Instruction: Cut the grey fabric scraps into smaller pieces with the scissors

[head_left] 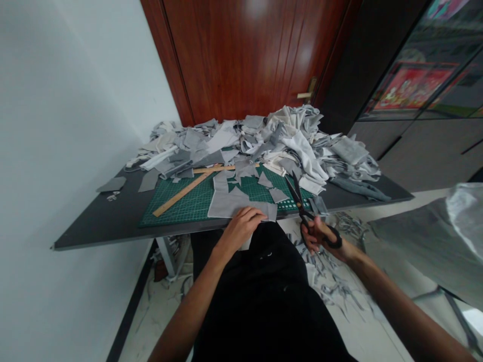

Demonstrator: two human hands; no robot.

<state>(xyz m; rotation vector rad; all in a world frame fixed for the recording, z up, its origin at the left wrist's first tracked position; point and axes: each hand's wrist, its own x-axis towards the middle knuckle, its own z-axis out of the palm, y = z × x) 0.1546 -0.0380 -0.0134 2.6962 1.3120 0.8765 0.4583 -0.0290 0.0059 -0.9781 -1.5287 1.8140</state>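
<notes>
My right hand [315, 235] grips black-handled scissors [299, 203] by their loops, off the table's front edge; the dark blades point away from me and stand slightly apart. At the front of the green cutting mat [181, 196] lies an irregular grey cloth piece [224, 201] with notched edges. My left hand [243, 226] is closed over this cloth's near edge, fingers together and thumb hidden. A pale bit of material [247, 244] shows below that hand. Small grey scraps [278, 195] lie between the cloth and the scissors.
Wooden rulers [183, 193] cross on the mat. A large heap of grey and white fabric [298, 136] covers the back of the dark table [109, 221]. Fabric strips [335, 286] litter the floor. Translucent plastic sheeting [426, 231] is at right; a wooden door [249, 60] stands behind.
</notes>
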